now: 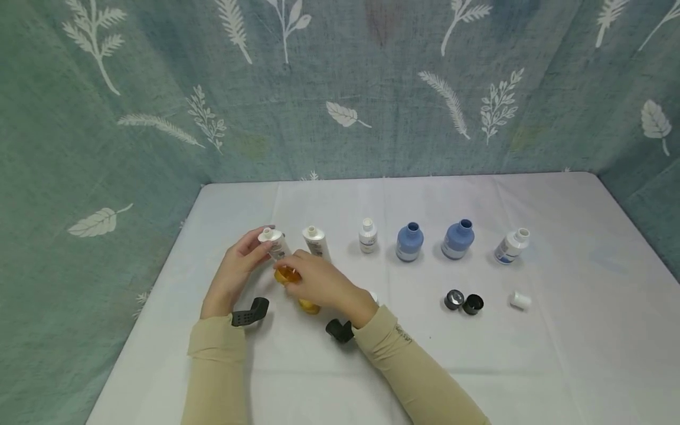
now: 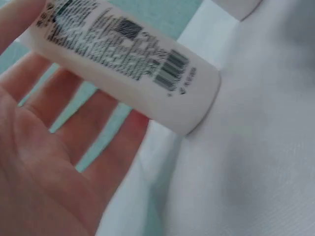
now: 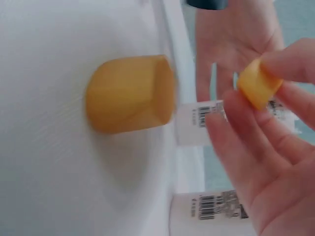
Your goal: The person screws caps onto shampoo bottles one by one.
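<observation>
On the left side of the table, my left hand (image 1: 234, 273) holds an uncapped white bottle (image 1: 276, 243) between thumb and fingers. Printed text and a barcode cover its side (image 2: 123, 42). My right hand (image 1: 321, 282) pinches a yellow cap (image 3: 257, 84) by its sides, close in front of that bottle. Below the right hand, a second yellow cap (image 3: 129, 96) lies on the white cloth, partly covered by the hand in the head view. Just right of the held bottle stands another uncapped white bottle (image 1: 316, 241), its lower part hidden behind the right hand.
Further right stand a small white bottle (image 1: 368, 236), two blue bottles (image 1: 409, 242) and another white bottle (image 1: 511, 247). Nearer me lie two black caps (image 1: 454, 299) and a white cap (image 1: 520, 300). A patterned green curtain (image 1: 340, 88) borders the table's back.
</observation>
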